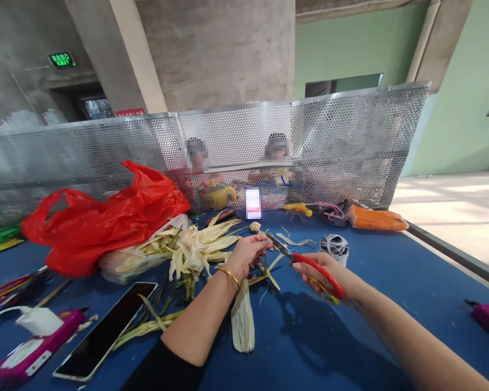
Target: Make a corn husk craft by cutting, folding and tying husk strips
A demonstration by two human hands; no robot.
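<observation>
Red-handled scissors are gripped in my right hand, their blades pointing left and slightly parted. The blade tips reach the fingertips of my left hand, which are pinched together; what they hold is too small to make out. A gold bracelet circles my left wrist. Below my left hand a pale, flat strip of corn husk lies on the blue table. Narrow husk scraps lie between the two hands. A pile of dried husks spreads left of my left hand.
Left are a red plastic bag, a phone and a purple power strip. A string spool, an orange bundle and a yellow tool lie right and behind. Beyond a perforated metal screen sit two people.
</observation>
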